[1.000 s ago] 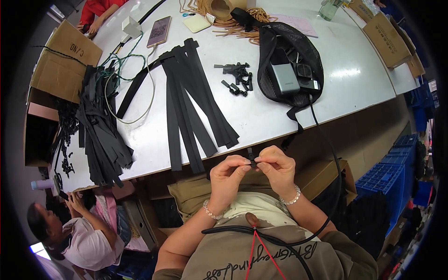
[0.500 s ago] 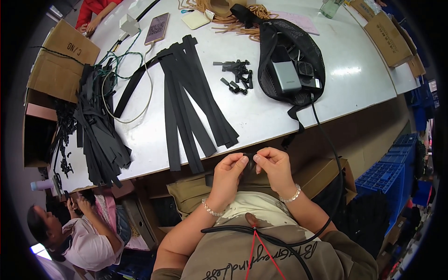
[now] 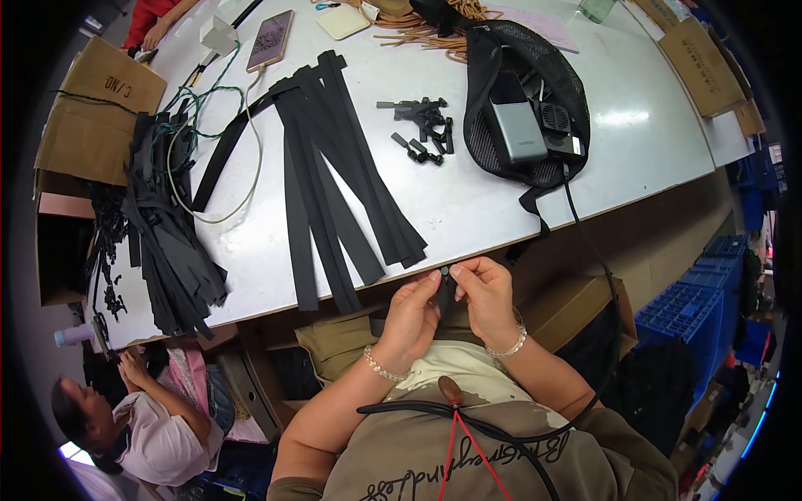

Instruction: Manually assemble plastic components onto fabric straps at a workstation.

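Note:
Just off the table's front edge, my left hand (image 3: 411,311) and my right hand (image 3: 484,299) come together, thumbs and forefingers pinching. Between them is a black strip (image 3: 447,294) with a small dark rounded piece at its top; its exact kind is too small to tell. Both hands are closed on it, one from each side. Flat black fabric strips (image 3: 322,196) lie fanned on the table, their lower ends over the edge. Beyond my hands sits a little pile of small black plastic fittings (image 3: 426,125).
A black mesh bag (image 3: 526,108) holds electronic devices, with a cable running to me. More black strips (image 3: 171,225) hang at the left beside a cardboard box (image 3: 96,113). A phone (image 3: 270,42) lies on the white table (image 3: 652,159). A co-worker (image 3: 142,417) sits at the left.
My fingertips have shifted slightly, and the small rounded piece now shows between them. The view has moved a little; things on the table otherwise look the same.

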`<action>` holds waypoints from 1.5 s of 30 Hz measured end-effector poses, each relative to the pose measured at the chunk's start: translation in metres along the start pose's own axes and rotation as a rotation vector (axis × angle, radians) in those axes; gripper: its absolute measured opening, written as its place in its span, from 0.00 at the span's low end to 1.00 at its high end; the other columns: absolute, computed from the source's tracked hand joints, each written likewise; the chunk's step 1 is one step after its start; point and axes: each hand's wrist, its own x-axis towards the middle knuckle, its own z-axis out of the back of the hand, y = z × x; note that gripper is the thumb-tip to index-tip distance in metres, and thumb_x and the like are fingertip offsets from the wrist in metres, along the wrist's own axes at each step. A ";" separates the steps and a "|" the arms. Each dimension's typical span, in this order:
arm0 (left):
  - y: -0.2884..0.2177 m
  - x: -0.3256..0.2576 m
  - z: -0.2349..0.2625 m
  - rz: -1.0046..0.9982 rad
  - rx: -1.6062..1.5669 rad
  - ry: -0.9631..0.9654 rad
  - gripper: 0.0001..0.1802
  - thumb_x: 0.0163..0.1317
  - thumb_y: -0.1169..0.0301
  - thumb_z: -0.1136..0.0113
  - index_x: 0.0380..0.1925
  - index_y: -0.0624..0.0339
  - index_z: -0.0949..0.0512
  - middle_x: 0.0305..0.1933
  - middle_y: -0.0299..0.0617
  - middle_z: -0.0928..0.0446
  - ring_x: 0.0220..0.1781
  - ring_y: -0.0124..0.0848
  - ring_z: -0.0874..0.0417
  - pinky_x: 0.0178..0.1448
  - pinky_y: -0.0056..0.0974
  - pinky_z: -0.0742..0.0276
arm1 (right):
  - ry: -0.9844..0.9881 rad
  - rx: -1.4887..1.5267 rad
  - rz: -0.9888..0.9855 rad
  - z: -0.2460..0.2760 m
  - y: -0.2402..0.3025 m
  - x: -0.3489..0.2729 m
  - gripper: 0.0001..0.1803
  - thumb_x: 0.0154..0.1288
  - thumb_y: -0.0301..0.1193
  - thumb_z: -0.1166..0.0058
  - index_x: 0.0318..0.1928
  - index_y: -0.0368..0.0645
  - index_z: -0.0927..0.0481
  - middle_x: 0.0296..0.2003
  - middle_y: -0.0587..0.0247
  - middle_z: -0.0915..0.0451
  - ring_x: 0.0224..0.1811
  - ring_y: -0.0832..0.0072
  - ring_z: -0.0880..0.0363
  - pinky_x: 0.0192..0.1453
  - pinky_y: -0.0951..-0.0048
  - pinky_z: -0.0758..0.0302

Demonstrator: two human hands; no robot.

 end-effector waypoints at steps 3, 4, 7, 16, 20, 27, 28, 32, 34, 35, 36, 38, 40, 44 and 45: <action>-0.003 0.001 -0.007 0.037 -0.041 -0.003 0.08 0.67 0.70 0.49 0.40 0.61 0.24 0.40 0.37 0.22 0.43 0.25 0.23 0.52 0.31 0.28 | -0.031 -0.016 0.071 -0.004 -0.002 0.000 0.02 0.60 0.21 0.44 0.31 0.34 0.22 0.24 0.68 0.22 0.22 0.87 0.30 0.25 0.85 0.32; -0.003 0.001 -0.010 0.047 -0.068 -0.042 0.08 0.67 0.70 0.50 0.40 0.62 0.25 0.39 0.37 0.22 0.42 0.26 0.23 0.52 0.32 0.28 | -0.047 -0.027 0.111 -0.005 -0.003 0.000 0.02 0.60 0.21 0.44 0.31 0.35 0.22 0.24 0.69 0.22 0.22 0.88 0.29 0.25 0.85 0.32; -0.003 0.000 -0.008 0.042 -0.062 -0.012 0.09 0.68 0.69 0.50 0.41 0.63 0.25 0.38 0.36 0.23 0.40 0.26 0.22 0.51 0.32 0.26 | -0.028 -0.035 0.112 -0.006 -0.002 -0.001 0.02 0.61 0.21 0.44 0.33 0.35 0.23 0.27 0.68 0.22 0.24 0.87 0.30 0.28 0.86 0.33; -0.002 -0.029 -0.005 -0.348 0.369 -0.015 0.05 0.62 0.75 0.41 0.38 0.61 0.23 0.37 0.34 0.22 0.37 0.18 0.24 0.42 0.24 0.29 | 0.299 -0.134 0.313 0.004 0.025 -0.013 0.02 0.59 0.17 0.44 0.33 0.34 0.22 0.33 0.65 0.25 0.30 0.85 0.28 0.33 0.85 0.30; -0.005 -0.041 -0.011 -0.617 0.455 0.077 0.05 0.60 0.80 0.42 0.37 0.64 0.23 0.38 0.35 0.22 0.40 0.20 0.24 0.44 0.25 0.28 | 0.427 -0.294 0.533 0.003 0.037 -0.018 0.05 0.58 0.17 0.44 0.36 0.35 0.22 0.36 0.59 0.25 0.33 0.80 0.27 0.36 0.81 0.26; -0.007 -0.047 -0.009 -0.667 0.518 0.086 0.05 0.60 0.79 0.41 0.37 0.65 0.23 0.39 0.36 0.22 0.40 0.20 0.24 0.45 0.25 0.28 | 0.435 -0.353 0.603 -0.003 0.044 -0.025 0.05 0.58 0.16 0.45 0.35 0.33 0.22 0.37 0.58 0.26 0.33 0.79 0.26 0.35 0.81 0.27; -0.007 -0.047 -0.009 -0.657 0.523 0.085 0.05 0.60 0.79 0.41 0.37 0.64 0.24 0.39 0.36 0.22 0.40 0.20 0.25 0.45 0.25 0.28 | 0.436 -0.364 0.598 -0.002 0.044 -0.025 0.05 0.58 0.15 0.45 0.35 0.33 0.23 0.36 0.58 0.26 0.32 0.80 0.26 0.34 0.81 0.26; -0.010 -0.048 -0.009 -0.626 0.524 0.083 0.05 0.60 0.79 0.41 0.36 0.64 0.25 0.38 0.35 0.23 0.38 0.19 0.25 0.44 0.25 0.29 | 0.368 -0.296 0.420 -0.011 0.047 -0.034 0.04 0.59 0.16 0.46 0.35 0.32 0.23 0.34 0.59 0.25 0.27 0.82 0.27 0.31 0.82 0.27; -0.010 -0.048 -0.008 -0.612 0.510 0.072 0.05 0.60 0.78 0.41 0.36 0.64 0.25 0.38 0.35 0.24 0.38 0.19 0.26 0.44 0.25 0.29 | 0.336 -0.235 0.322 -0.014 0.046 -0.036 0.03 0.59 0.17 0.46 0.35 0.32 0.23 0.33 0.60 0.24 0.26 0.83 0.27 0.30 0.82 0.27; -0.010 -0.047 -0.008 -0.597 0.496 0.064 0.05 0.60 0.78 0.40 0.36 0.64 0.25 0.38 0.34 0.24 0.38 0.19 0.26 0.44 0.25 0.29 | 0.302 -0.175 0.226 -0.015 0.046 -0.037 0.03 0.59 0.17 0.46 0.35 0.32 0.23 0.32 0.60 0.24 0.26 0.83 0.27 0.29 0.83 0.28; -0.011 -0.047 -0.009 -0.598 0.495 0.062 0.05 0.60 0.78 0.40 0.36 0.64 0.25 0.38 0.34 0.24 0.38 0.19 0.26 0.44 0.25 0.29 | 0.303 -0.175 0.225 -0.017 0.046 -0.037 0.03 0.59 0.17 0.46 0.35 0.32 0.23 0.32 0.60 0.24 0.26 0.83 0.27 0.29 0.83 0.28; -0.013 -0.048 -0.010 -0.576 0.468 0.075 0.05 0.60 0.79 0.41 0.36 0.63 0.26 0.37 0.34 0.24 0.37 0.18 0.27 0.43 0.24 0.30 | 0.262 -0.035 0.111 -0.021 0.046 -0.037 0.03 0.61 0.20 0.46 0.36 0.33 0.22 0.26 0.67 0.23 0.24 0.86 0.28 0.29 0.85 0.30; -0.016 -0.048 -0.008 -0.531 0.439 0.080 0.06 0.60 0.79 0.41 0.37 0.63 0.26 0.37 0.33 0.25 0.37 0.18 0.27 0.43 0.24 0.30 | 0.272 -0.037 0.073 -0.022 0.049 -0.037 0.03 0.61 0.20 0.46 0.36 0.33 0.22 0.26 0.67 0.23 0.24 0.86 0.28 0.29 0.85 0.30; -0.030 -0.053 -0.011 -0.439 0.418 0.126 0.09 0.59 0.79 0.40 0.39 0.62 0.25 0.36 0.31 0.26 0.36 0.16 0.28 0.42 0.23 0.30 | 0.330 -0.120 0.031 -0.022 0.057 -0.034 0.04 0.62 0.21 0.45 0.36 0.33 0.22 0.26 0.68 0.23 0.23 0.87 0.29 0.27 0.87 0.31; -0.033 -0.055 -0.013 -0.441 0.417 0.126 0.09 0.59 0.79 0.40 0.39 0.62 0.25 0.36 0.31 0.26 0.36 0.16 0.28 0.42 0.23 0.30 | 0.332 -0.121 0.031 -0.023 0.059 -0.034 0.04 0.62 0.21 0.45 0.36 0.33 0.22 0.26 0.68 0.23 0.23 0.87 0.29 0.27 0.87 0.31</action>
